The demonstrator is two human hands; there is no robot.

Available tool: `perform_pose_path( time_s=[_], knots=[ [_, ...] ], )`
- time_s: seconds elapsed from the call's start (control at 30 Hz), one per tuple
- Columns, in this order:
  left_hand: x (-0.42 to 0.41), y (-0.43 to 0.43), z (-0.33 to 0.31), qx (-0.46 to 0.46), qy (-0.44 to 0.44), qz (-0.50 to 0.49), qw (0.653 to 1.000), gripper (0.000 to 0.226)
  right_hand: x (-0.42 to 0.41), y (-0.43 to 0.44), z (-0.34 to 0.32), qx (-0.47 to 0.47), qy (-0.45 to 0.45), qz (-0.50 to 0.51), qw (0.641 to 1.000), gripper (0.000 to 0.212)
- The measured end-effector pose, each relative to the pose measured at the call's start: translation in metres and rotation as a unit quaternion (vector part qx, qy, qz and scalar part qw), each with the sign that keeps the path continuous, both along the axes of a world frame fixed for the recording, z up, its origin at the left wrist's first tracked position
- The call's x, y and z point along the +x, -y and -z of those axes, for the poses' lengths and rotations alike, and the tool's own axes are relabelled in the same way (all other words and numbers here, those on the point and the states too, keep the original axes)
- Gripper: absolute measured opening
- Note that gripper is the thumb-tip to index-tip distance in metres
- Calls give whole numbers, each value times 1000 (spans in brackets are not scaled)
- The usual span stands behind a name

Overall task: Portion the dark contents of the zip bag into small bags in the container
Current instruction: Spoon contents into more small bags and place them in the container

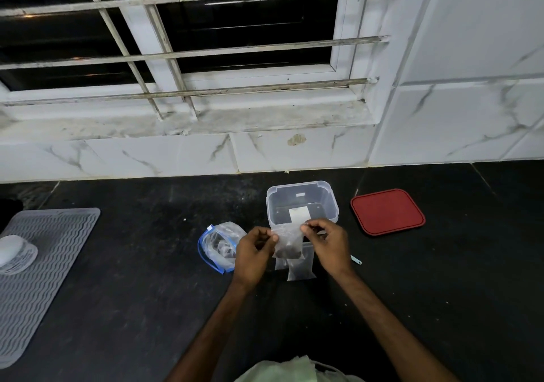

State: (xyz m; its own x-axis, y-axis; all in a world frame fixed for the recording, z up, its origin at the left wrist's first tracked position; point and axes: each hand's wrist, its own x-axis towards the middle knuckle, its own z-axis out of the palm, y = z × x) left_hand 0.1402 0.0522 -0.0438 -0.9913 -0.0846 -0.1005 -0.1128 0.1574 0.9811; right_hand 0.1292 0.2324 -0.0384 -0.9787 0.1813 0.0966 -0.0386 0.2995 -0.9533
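A small clear bag (288, 245) with dark contents at its bottom hangs between my hands just above the black counter. My left hand (253, 252) pinches its top left corner and my right hand (326, 242) pinches its top right corner. Under it lie more small clear bags (300, 268) flat on the counter. The zip bag (219, 246) with a blue seal lies crumpled to the left of my left hand, partly hidden by it. The clear plastic container (303, 202) stands open right behind my hands, a white label showing inside it.
The container's red lid (387, 211) lies to the right. A small pale tool handle (356, 260) pokes out past my right wrist. A grey ribbed mat (38, 267) with a clear cup on it covers the left counter. Tiled wall and barred window stand behind.
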Motion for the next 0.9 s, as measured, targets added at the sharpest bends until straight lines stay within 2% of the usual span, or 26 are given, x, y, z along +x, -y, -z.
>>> perform_pose_path(
  time_s=[0.13, 0.2, 0.27, 0.37, 0.43, 0.63, 0.83, 0.9],
  knots=[
    [-3, 8, -3, -103, -32, -6, 994, 4, -1, -2, -4, 104, -33, -21, 994, 7],
    [-6, 5, -5, -96, -45, -1, 994, 4, -3, -2, -7, 124, -47, -11, 991, 7],
    [-8, 2, -5, -30, -32, 16, 999, 1, -7, -1, -13, 110, -54, -2, 992, 6],
    [-6, 2, 0, 54, 10, 77, 995, 21, -10, -4, -19, 58, -34, 7, 998, 8],
    [-3, 5, 7, 54, 40, 101, 993, 24, -10, -7, -20, 24, -10, 5, 1000, 13],
    [3, 5, 12, 77, 49, 76, 993, 3, -9, -9, -17, -1, 21, 22, 1000, 22],
    [7, -3, 4, 112, 28, 62, 991, 12, -13, -9, -11, -74, 34, 96, 992, 14],
    [9, -1, 5, 100, 32, 83, 991, 16, -11, -6, -14, -58, 21, 83, 995, 11]
  ],
)
